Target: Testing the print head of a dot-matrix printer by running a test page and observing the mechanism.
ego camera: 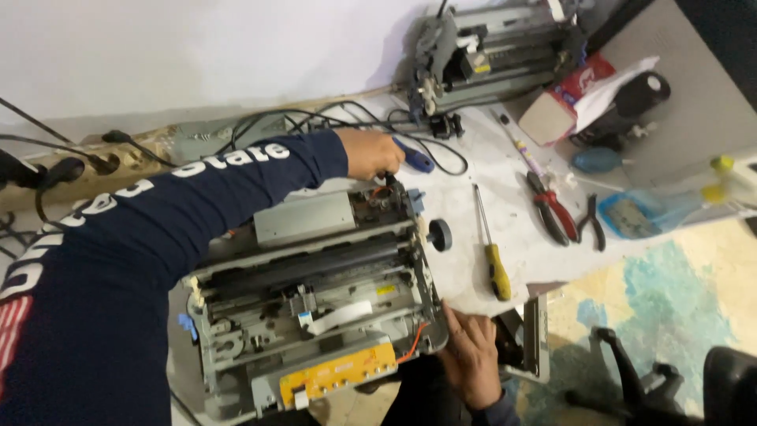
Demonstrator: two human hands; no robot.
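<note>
Left hand [371, 152] grips a blue-handled screwdriver [414, 156] over the grey plastic printer [315, 292]; right hand [473, 355], fingers spread flat, braces its corner beside a yellow circuit board [339, 371].

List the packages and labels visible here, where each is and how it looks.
Box: back right on table, red and beige, rectangular, white bag beside it.
Blue bag: right edge of table, clear plastic, flat.
Yellow sticker: on opened printer, small rectangle.
No screens.
</note>
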